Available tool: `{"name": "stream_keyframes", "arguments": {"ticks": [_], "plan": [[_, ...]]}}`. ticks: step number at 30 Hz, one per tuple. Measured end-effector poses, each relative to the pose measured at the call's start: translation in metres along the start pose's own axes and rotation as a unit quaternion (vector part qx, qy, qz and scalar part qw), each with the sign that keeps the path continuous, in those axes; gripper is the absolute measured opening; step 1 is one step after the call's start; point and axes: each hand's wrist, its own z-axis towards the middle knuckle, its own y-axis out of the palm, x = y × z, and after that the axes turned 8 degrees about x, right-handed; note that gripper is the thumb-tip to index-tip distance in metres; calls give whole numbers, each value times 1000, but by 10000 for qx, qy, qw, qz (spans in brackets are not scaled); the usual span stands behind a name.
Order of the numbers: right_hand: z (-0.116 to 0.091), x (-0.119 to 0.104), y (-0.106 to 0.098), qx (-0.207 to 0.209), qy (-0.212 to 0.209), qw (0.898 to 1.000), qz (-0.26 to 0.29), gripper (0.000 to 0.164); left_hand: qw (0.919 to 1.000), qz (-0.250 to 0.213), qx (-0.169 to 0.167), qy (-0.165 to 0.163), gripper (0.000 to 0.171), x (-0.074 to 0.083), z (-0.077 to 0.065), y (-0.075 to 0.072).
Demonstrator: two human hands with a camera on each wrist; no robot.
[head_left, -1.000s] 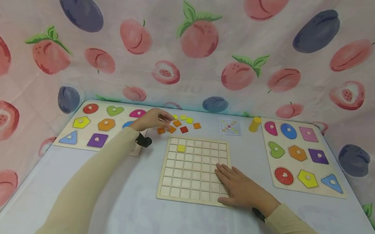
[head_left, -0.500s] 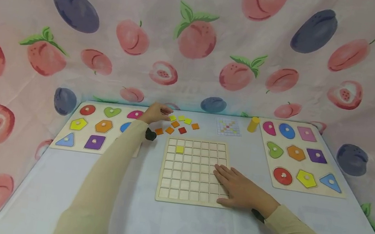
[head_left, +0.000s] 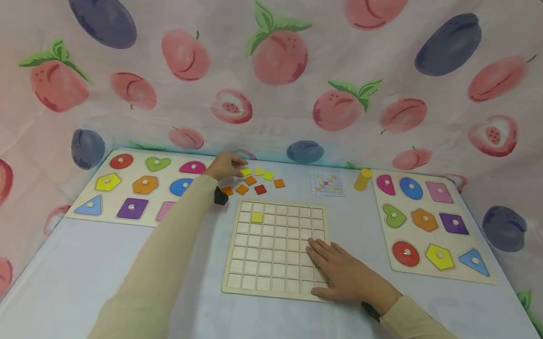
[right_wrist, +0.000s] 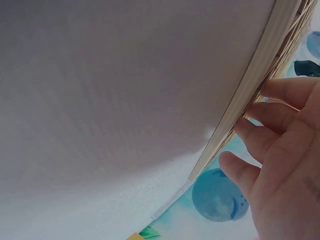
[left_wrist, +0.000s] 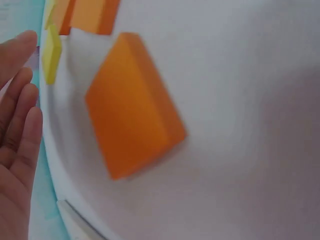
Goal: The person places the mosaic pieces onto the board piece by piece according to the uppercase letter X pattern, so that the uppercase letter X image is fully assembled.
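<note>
My left hand (head_left: 224, 167) reaches to the small square tiles at the back, its fingers loosely bent beside a yellow tile (head_left: 246, 172). In the left wrist view the fingers (left_wrist: 22, 115) lie near a yellow tile (left_wrist: 51, 55), with nothing seen between them. A large-looking orange tile (left_wrist: 130, 110) lies close to that camera. My right hand (head_left: 347, 274) rests flat on the right edge of the wooden grid board (head_left: 265, 254); the right wrist view shows its fingers (right_wrist: 280, 117) along the board's edge. One yellow tile (head_left: 257, 217) sits in a cell at the board's upper left.
A red tile (head_left: 260, 190) and several orange and yellow ones lie behind the board. Further right are a printed grid card (head_left: 326, 183) and a yellow cylinder (head_left: 363, 180). Knobbed shape puzzles stand at both sides, a left puzzle board (head_left: 111, 207) and a right puzzle board (head_left: 421, 265).
My left hand has moved slightly further back, from over the orange tiles to beside the yellow ones. The right hand has stayed on the board. The head view has shifted slightly.
</note>
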Motion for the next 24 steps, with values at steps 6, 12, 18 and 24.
{"name": "stream_keyframes", "arguments": {"ticks": [6, 12, 18, 24], "plan": [[1, -1, 1, 89, -82, 9999, 8, 83, 9993, -175, -91, -318, 40, -1, -3, 5], [1, -1, 0, 41, -24, 10000, -29, 84, 9983, -5, -97, -581, 32, -9, 4, 9], [1, -3, -1, -39, 52, 10000, -13, 84, 9977, 147, -6, -656, 28, -9, 8, 10], [1, -3, -1, -37, 58, 10000, 21, 84, 9968, 204, 274, -719, 25, -6, 6, 11]]}}
